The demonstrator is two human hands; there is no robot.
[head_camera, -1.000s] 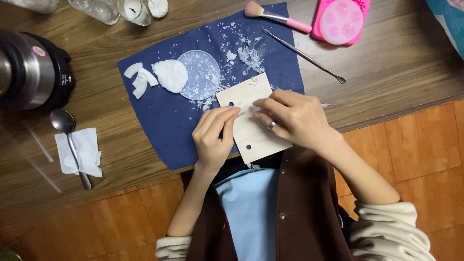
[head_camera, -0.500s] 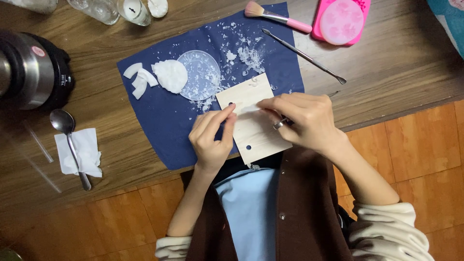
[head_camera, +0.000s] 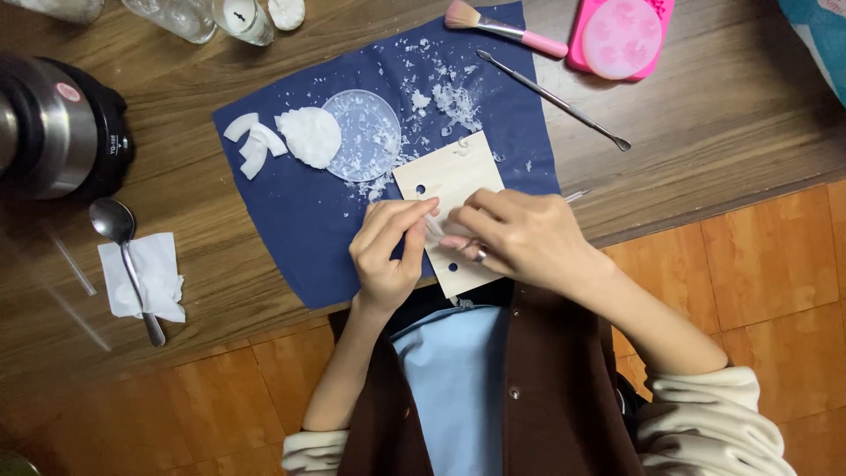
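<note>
A pale wooden board (head_camera: 449,181) with small round holes lies on a navy cloth (head_camera: 300,211) at the table's near edge. Both hands meet over its lower half. My left hand (head_camera: 388,256) pinches a small translucent white piece (head_camera: 436,227) between thumb and fingertips. My right hand (head_camera: 520,238), with a ring on one finger, is curled against the same piece and grips a thin metal tool whose tip (head_camera: 575,195) sticks out to the right. White flakes (head_camera: 454,101) are scattered over the cloth above the board.
On the cloth lie a clear round dish (head_camera: 363,132), a white lump (head_camera: 310,137) and white strips (head_camera: 251,145). A metal pick (head_camera: 555,101), pink brush (head_camera: 502,26), pink mould (head_camera: 621,31), dark pot (head_camera: 57,128), spoon on tissue (head_camera: 132,264) and glass jars (head_camera: 242,18) surround it.
My left fingers have lifted off the board and closed on the small white piece against my right fingers. The right hand has shifted slightly down. The board stays put.
</note>
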